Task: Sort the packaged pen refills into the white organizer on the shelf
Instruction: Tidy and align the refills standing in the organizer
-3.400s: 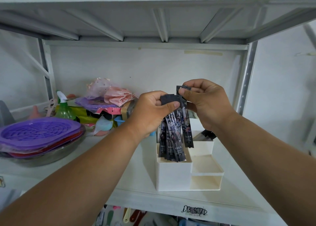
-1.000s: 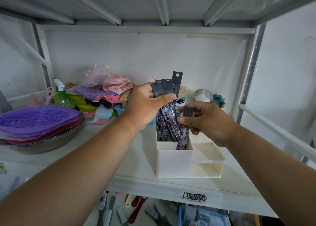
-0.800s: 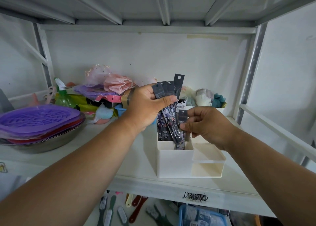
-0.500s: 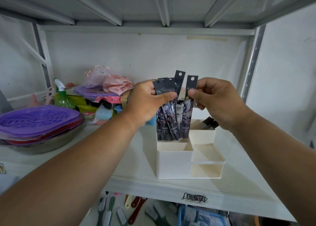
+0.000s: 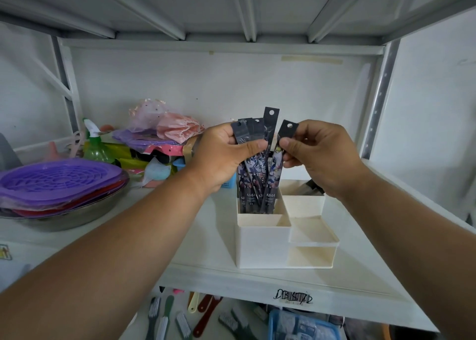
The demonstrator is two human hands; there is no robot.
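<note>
The right hand (image 5: 319, 156) has its grip pinched on one pack (image 5: 277, 169), thumb and finger tight near the top with the hole. The left hand (image 5: 224, 156) has its grip closed around a bunch of packs (image 5: 253, 159), thumb across the front. I count about four tops sticking up from that bunch, so about five packs in all, though some may hide behind others. All the packs hang with their bottom ends just over the tall back slot of the white organizer (image 5: 262, 244), at 6 o'clock from the hands. To do this step well, I think the single pack should go straight down into a slot, held by its top, so it does not bend or catch on the rim. The organizer has several slots. It sits on the shelf (image 5: 206, 236). At 9 o'clock is a purple tray (image 5: 59, 180) with a green spray bottle (image 5: 96, 146) behind it.
</note>
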